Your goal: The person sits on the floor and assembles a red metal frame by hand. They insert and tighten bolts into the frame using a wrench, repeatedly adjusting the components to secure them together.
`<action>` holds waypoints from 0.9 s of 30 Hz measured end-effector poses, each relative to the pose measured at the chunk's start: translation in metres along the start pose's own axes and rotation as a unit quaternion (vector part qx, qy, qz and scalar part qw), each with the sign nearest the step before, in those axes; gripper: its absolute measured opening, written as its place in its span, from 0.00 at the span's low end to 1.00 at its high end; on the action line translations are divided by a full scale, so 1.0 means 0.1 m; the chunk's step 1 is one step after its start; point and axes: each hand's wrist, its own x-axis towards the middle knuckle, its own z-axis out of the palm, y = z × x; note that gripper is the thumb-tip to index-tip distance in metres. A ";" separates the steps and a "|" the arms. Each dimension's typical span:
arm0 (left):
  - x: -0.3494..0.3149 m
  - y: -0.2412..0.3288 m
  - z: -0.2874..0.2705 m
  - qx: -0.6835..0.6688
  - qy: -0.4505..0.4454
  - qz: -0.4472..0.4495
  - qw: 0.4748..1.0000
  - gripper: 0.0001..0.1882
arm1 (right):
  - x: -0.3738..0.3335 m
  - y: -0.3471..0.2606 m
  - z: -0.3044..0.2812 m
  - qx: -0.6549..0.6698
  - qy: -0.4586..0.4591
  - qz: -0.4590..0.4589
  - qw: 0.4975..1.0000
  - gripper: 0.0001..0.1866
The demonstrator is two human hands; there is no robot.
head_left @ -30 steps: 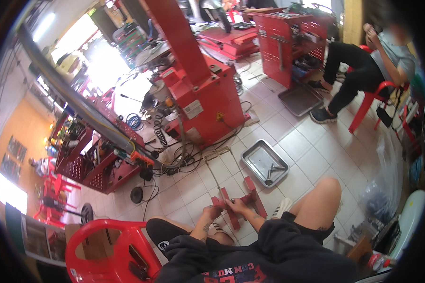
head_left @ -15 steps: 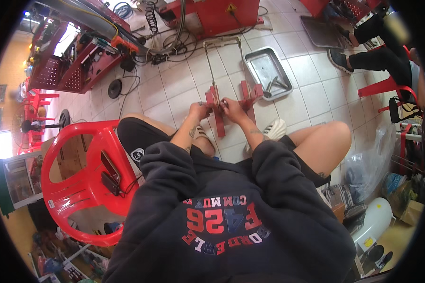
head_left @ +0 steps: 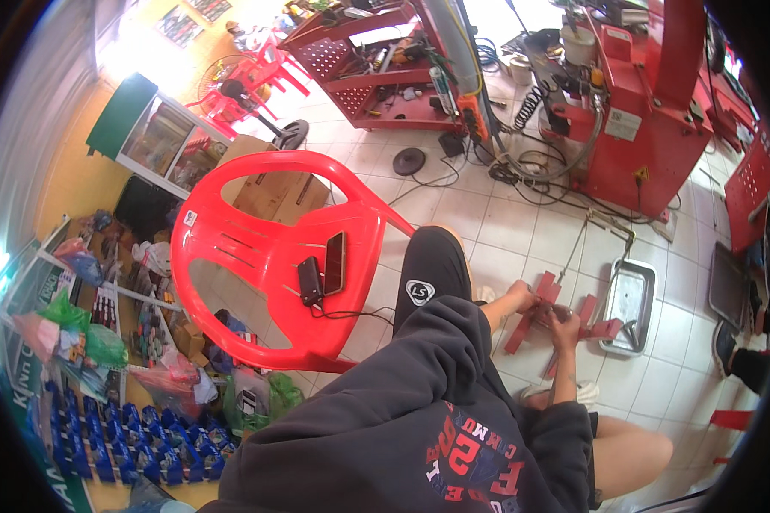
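1. Swung to the left since the earlier frame, the view now sets the red chair (head_left: 359,248) left of the middle and the red metal stand (head_left: 526,325) to the right; both hands are still at the stand.
2. The stand is on the tiled floor (head_left: 509,227), right of the chair, with a thin metal frame (head_left: 612,226) reaching toward the far side.
3. Left hand (head_left: 520,297): at the stand's left bar, fingers bent inward; whether they grip it or merely rest there, I cannot tell.
4. Right hand (head_left: 563,323): just beside the left one, fingers drawn in; what they pinch, if anything, is too small to make out.
5. Just right of the stand lies a silver tray (head_left: 637,286) with metal pieces (head_left: 629,332) toward its near end, apart from both hands.
6. Progress: the handling looks unfinished, since neither hand has left the stand. Frame and stand seem to meet, but whether they are fastened, and how much is left, the view does not show.
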 end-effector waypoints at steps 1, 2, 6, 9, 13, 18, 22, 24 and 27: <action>0.05 -0.06 -0.04 0.016 0.012 0.005 1.000 0.17 | 0.03 0.05 0.03 0.016 0.006 -0.018 1.000 0.11; 0.14 -0.16 -0.08 0.033 0.031 0.016 0.999 0.16 | 0.06 0.04 0.09 0.041 0.004 0.042 0.998 0.11; 0.27 -0.30 -0.09 0.080 0.064 0.054 0.993 0.10 | 0.06 -0.24 0.22 0.026 0.020 0.195 0.980 0.14; 0.08 -0.06 -0.04 0.111 0.057 0.064 0.990 0.09 | 0.06 -0.13 0.19 0.013 0.017 0.202 0.979 0.14; -0.17 0.23 -0.05 0.091 0.035 0.044 0.994 0.11 | 0.09 0.39 0.13 0.028 0.023 0.079 0.996 0.13; -0.12 0.03 -0.12 0.107 0.055 0.051 0.991 0.14 | -0.02 -0.13 0.18 0.115 0.001 0.185 0.976 0.10; 0.15 -0.03 -0.01 0.201 0.076 0.060 0.975 0.17 | 0.06 0.12 0.09 0.113 0.012 0.068 0.991 0.08; 0.21 -0.17 -0.08 0.162 0.061 0.042 0.984 0.19 | 0.01 -0.04 0.11 0.116 0.013 0.075 0.990 0.09; 0.30 -0.26 -0.07 0.067 0.024 0.056 0.996 0.19 | 0.01 -0.10 0.07 0.127 0.009 0.106 0.986 0.11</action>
